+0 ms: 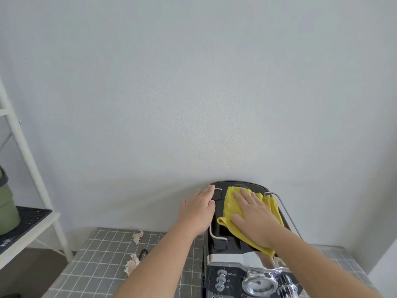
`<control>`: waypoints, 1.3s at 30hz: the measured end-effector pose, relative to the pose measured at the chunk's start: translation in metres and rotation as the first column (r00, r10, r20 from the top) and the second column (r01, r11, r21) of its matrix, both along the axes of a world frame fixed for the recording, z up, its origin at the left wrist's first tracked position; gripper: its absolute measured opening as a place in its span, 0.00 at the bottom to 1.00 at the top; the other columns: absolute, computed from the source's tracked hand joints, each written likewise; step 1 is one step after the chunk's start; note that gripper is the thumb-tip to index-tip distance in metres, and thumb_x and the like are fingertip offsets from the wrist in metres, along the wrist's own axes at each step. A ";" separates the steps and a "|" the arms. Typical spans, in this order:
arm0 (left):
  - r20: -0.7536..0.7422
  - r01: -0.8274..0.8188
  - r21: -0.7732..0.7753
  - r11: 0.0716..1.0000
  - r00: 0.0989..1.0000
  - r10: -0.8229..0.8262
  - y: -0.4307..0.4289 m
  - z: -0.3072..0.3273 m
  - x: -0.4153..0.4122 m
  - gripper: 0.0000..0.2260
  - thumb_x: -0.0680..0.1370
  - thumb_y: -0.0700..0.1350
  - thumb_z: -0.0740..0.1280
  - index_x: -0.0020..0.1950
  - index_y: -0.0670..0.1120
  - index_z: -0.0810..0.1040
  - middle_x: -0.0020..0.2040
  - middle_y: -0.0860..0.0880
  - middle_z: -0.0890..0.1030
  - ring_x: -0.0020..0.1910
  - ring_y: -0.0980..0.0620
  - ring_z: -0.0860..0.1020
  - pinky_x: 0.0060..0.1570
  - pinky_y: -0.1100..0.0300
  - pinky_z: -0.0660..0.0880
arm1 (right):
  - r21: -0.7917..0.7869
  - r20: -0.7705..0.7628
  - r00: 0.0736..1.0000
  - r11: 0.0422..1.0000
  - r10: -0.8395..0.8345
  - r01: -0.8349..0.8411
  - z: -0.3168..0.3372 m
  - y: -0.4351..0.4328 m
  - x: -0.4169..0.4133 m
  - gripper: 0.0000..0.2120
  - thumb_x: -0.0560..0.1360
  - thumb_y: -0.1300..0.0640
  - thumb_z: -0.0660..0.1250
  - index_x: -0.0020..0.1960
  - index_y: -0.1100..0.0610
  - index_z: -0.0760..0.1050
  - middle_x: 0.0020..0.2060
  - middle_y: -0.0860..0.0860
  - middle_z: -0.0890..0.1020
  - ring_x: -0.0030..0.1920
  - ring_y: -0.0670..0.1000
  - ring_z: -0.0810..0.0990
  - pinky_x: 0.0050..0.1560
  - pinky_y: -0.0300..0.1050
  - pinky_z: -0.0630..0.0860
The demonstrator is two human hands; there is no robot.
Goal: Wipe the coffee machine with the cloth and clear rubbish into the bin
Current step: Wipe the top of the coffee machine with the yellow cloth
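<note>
Pressing the yellow cloth [231, 203] flat on the coffee machine [223, 244]'s top, the right hand [255, 214] lay straight-fingered while the left hand [199, 207], equally flat, braced the left edge, though a hard swipe might snag cloth on the wire rail [287, 214].

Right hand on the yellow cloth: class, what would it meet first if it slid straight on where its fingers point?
Probably the pale grey wall behind the black coffee machine; only the machine's rear top lies between, depth unclear.
</note>
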State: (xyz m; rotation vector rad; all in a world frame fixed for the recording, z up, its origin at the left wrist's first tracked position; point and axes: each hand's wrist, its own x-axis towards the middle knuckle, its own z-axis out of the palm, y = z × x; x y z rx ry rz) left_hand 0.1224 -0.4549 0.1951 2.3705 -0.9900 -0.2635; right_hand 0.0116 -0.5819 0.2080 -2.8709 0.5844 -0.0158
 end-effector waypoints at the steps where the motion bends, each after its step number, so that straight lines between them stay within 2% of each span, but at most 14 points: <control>1: -0.002 0.006 0.009 1.000 1.000 -0.005 -0.001 0.000 0.000 0.23 0.83 0.47 0.47 0.78 0.55 0.49 0.79 0.57 0.53 0.78 0.54 0.49 0.75 0.44 0.48 | 0.003 -0.011 1.000 1.000 0.021 -0.020 0.000 0.005 -0.012 0.30 0.78 0.46 0.48 0.76 0.51 0.41 0.77 0.50 0.42 0.76 0.53 0.41 0.76 0.52 0.44; 6: 0.004 0.005 0.014 1.000 1.000 -0.005 0.001 0.000 0.000 0.23 0.83 0.47 0.46 0.78 0.55 0.48 0.79 0.56 0.52 0.78 0.54 0.48 0.75 0.44 0.49 | -0.017 -0.058 0.995 0.997 0.078 -0.079 0.006 0.019 -0.043 0.28 0.80 0.48 0.45 0.76 0.49 0.37 0.76 0.47 0.38 0.76 0.51 0.38 0.76 0.50 0.42; 13: -0.004 0.015 0.007 1.000 1.000 -0.015 -0.001 -0.004 0.002 0.23 0.83 0.47 0.46 0.78 0.55 0.47 0.79 0.56 0.51 0.78 0.55 0.48 0.75 0.45 0.49 | -0.035 -0.062 0.998 0.999 -0.012 0.010 0.001 -0.007 0.015 0.28 0.80 0.48 0.46 0.77 0.52 0.42 0.77 0.51 0.43 0.76 0.56 0.42 0.75 0.56 0.47; 15: -0.001 0.013 0.000 1.000 1.000 -0.013 -0.001 -0.004 0.002 0.23 0.83 0.47 0.46 0.78 0.55 0.48 0.79 0.57 0.51 0.78 0.55 0.49 0.75 0.45 0.49 | -0.045 -0.058 0.997 0.998 -0.051 0.048 0.003 -0.017 0.039 0.28 0.79 0.48 0.46 0.76 0.54 0.46 0.77 0.52 0.48 0.76 0.57 0.47 0.75 0.57 0.50; 19: 0.014 0.010 -0.006 1.000 1.000 -0.010 -0.002 -0.005 0.003 0.23 0.83 0.47 0.47 0.78 0.55 0.49 0.79 0.58 0.52 0.78 0.55 0.48 0.75 0.43 0.50 | -0.078 -0.006 0.997 0.994 -0.074 0.073 0.007 -0.026 0.060 0.27 0.77 0.46 0.49 0.73 0.57 0.58 0.72 0.55 0.63 0.70 0.59 0.63 0.70 0.56 0.61; 24: 0.016 0.008 -0.014 1.000 1.000 -0.008 -0.002 -0.007 0.003 0.22 0.83 0.48 0.46 0.78 0.56 0.49 0.78 0.58 0.53 0.78 0.55 0.48 0.75 0.43 0.48 | -0.135 0.014 0.996 0.987 -0.089 0.090 0.008 -0.023 0.060 0.27 0.76 0.44 0.50 0.70 0.57 0.60 0.68 0.54 0.68 0.66 0.59 0.68 0.64 0.53 0.67; 28: 0.015 0.005 -0.011 1.000 1.000 -0.005 -0.002 -0.006 0.003 0.22 0.83 0.48 0.47 0.78 0.56 0.49 0.78 0.58 0.54 0.78 0.55 0.48 0.75 0.43 0.48 | -0.278 -0.035 0.964 0.929 -0.264 0.245 0.010 -0.012 0.069 0.29 0.75 0.41 0.49 0.67 0.61 0.63 0.63 0.58 0.73 0.60 0.59 0.74 0.50 0.50 0.70; 30: 0.017 0.000 -0.011 1.000 1.000 0.000 -0.002 -0.006 0.002 0.22 0.83 0.48 0.47 0.78 0.56 0.50 0.78 0.58 0.54 0.78 0.54 0.48 0.75 0.43 0.49 | -0.308 -0.048 0.943 0.903 -0.330 0.301 0.010 -0.010 0.071 0.31 0.74 0.39 0.49 0.66 0.62 0.64 0.61 0.59 0.75 0.57 0.59 0.75 0.48 0.49 0.71; 32: 0.020 -0.007 -0.004 1.000 1.000 0.007 -0.001 -0.005 0.003 0.22 0.83 0.48 0.47 0.78 0.56 0.49 0.78 0.57 0.55 0.78 0.54 0.48 0.75 0.43 0.49 | -0.292 -0.046 0.955 0.918 -0.294 0.268 0.007 -0.015 0.071 0.32 0.75 0.40 0.49 0.68 0.61 0.63 0.63 0.59 0.73 0.60 0.60 0.74 0.52 0.51 0.70; 34: 0.019 -0.011 0.007 1.000 1.000 0.010 -0.001 -0.004 0.002 0.22 0.83 0.47 0.46 0.78 0.56 0.49 0.78 0.56 0.55 0.78 0.54 0.48 0.75 0.43 0.49 | -0.240 -0.035 0.981 0.954 -0.192 0.178 0.007 -0.022 0.065 0.30 0.75 0.41 0.49 0.72 0.57 0.60 0.68 0.56 0.68 0.65 0.60 0.69 0.60 0.54 0.67; 37: 0.011 -0.016 0.019 1.000 1.000 0.016 -0.001 -0.002 0.001 0.23 0.83 0.47 0.46 0.78 0.56 0.48 0.79 0.55 0.55 0.78 0.54 0.48 0.75 0.44 0.49 | -0.130 0.012 1.000 0.991 -0.017 0.019 0.007 -0.025 0.047 0.27 0.77 0.45 0.49 0.74 0.51 0.56 0.74 0.51 0.60 0.73 0.55 0.59 0.71 0.54 0.57; 39: 0.005 -0.012 0.041 0.999 1.000 0.012 -0.001 0.001 0.000 0.23 0.83 0.47 0.46 0.78 0.56 0.48 0.79 0.54 0.54 0.78 0.54 0.48 0.75 0.44 0.50 | -0.055 0.010 0.998 0.997 0.062 -0.061 0.006 -0.020 0.031 0.27 0.78 0.47 0.49 0.76 0.50 0.52 0.76 0.48 0.53 0.76 0.53 0.49 0.75 0.53 0.48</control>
